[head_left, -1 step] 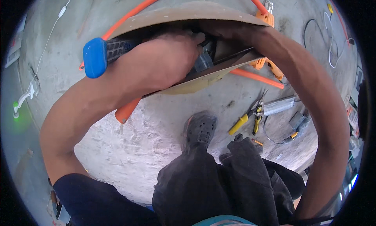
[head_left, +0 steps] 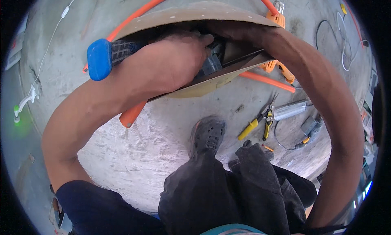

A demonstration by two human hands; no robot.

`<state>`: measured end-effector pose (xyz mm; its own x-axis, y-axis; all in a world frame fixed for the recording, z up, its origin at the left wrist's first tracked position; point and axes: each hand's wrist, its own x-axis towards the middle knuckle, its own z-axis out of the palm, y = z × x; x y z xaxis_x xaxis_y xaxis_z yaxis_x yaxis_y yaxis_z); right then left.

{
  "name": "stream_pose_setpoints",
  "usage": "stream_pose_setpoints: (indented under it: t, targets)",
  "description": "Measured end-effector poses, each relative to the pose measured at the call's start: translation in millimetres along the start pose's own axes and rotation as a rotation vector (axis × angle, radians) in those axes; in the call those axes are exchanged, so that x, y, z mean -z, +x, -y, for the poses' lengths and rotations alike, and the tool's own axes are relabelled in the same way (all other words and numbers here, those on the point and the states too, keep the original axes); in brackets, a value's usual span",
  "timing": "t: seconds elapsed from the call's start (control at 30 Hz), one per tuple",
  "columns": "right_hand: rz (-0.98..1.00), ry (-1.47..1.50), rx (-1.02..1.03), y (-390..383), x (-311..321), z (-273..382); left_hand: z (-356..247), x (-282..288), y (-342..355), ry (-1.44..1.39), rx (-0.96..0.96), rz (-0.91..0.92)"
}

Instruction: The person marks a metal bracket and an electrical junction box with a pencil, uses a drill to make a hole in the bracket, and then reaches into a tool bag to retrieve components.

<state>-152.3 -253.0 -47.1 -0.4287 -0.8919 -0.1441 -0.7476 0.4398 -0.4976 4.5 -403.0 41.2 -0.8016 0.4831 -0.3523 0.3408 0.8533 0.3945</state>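
Note:
Both my arms reach into an open brown cardboard box (head_left: 203, 13) with a dark inside. My left hand (head_left: 183, 58) lies at its near side, fingers curled down out of sight and thumb showing. What those fingers hold cannot be made out. Beside that thumb sits a greyish, partly see-through piece (head_left: 211, 64). My right hand (head_left: 238, 33) is in the shadow under the far wall, its fingers hidden. A blue-ended grip with a dark ribbed part (head_left: 99, 60) sticks out over the box's left end, next to my left wrist.
Orange tubes (head_left: 132, 115) lie around the box. At its right is an orange tool (head_left: 277, 19). Nearer on the concrete floor are yellow-handled snips (head_left: 267, 117), a pencil (head_left: 267, 148) and a grey corded tool (head_left: 313, 129). My shoe (head_left: 208, 133) stands in front of the box.

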Motion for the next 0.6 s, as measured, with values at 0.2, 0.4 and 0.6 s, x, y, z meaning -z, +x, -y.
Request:
stream_pose_setpoints:
  t: [0.2, 0.4, 0.6]
  targets:
    - [-0.002, -0.018, -0.001, -8.0, 6.7, 3.1, -1.4, -3.8, -2.7, 0.016, -0.027, -0.108]
    - [-0.001, -0.007, 0.005, -5.7, 2.2, 6.6, 3.3, -8.6, -5.1, -0.018, 0.007, -0.074]
    - [0.003, -0.001, 0.033, -0.4, -7.7, 7.5, 3.4, -7.8, -10.1, 0.123, -0.023, -0.046]
